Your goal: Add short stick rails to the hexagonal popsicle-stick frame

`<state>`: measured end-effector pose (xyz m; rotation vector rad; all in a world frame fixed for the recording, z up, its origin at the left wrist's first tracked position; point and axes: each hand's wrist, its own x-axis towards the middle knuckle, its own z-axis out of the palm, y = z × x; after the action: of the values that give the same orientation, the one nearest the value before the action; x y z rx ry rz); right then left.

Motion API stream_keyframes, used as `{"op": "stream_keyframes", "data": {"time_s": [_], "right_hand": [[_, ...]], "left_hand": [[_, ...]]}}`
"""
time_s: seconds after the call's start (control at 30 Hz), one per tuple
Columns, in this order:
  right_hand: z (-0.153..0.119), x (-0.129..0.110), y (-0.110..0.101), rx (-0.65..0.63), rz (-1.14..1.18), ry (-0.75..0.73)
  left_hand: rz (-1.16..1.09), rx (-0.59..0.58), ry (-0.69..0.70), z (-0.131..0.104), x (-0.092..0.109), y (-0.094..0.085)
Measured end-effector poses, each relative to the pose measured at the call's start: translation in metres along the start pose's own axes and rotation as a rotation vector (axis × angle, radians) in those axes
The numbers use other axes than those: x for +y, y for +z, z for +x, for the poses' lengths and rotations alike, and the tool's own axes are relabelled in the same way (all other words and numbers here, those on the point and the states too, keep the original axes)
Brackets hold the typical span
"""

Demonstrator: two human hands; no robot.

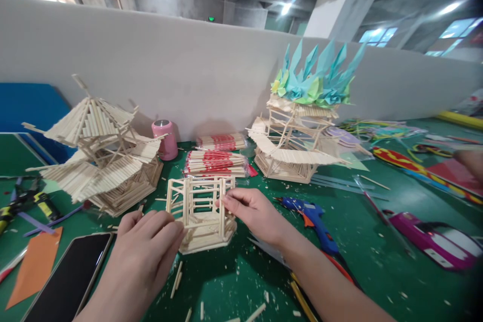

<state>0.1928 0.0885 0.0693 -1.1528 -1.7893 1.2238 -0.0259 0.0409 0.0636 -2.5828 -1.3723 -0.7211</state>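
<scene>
A small open frame of pale wooden sticks (207,242), with posts and rails on a flat many-sided base, stands on the green table in front of me. My right hand (252,213) pinches an upright post at the frame's right front corner between thumb and fingers. At its left front, my left hand (153,236) is closed, fingertips around the end of a thin wooden stick (202,225) that lies level across the front. The fingertips of the left hand are partly hidden behind its knuckles. A blue glue gun (307,211) lies right of my right hand.
A stick pavilion (101,161) stands left, and another topped with blue paper (294,156) stands back right. Packs of sticks (217,162) and a pink flask (165,141) are behind. A phone (70,279), orange paper (35,266) and a magenta tool (433,239) lie nearer.
</scene>
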Motion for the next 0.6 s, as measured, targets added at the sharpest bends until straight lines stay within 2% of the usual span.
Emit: {"op": "stream_keyframes", "data": {"time_s": [0.17,0.37,0.6], "right_hand": [[0.0004,0.0002,0.0002,-0.010,0.007,-0.008],[0.0032,-0.0016,0.0003,0.010,-0.003,-0.013],[0.0084,-0.0022,-0.0013,0.025,-0.011,-0.028]], "left_hand": [[0.018,-0.018,0.067,0.0006,-0.0027,-0.0009],[0.024,0.032,0.039,0.0037,0.0012,0.0007],[0.031,-0.034,0.035,0.0078,0.0010,-0.0022]]}}
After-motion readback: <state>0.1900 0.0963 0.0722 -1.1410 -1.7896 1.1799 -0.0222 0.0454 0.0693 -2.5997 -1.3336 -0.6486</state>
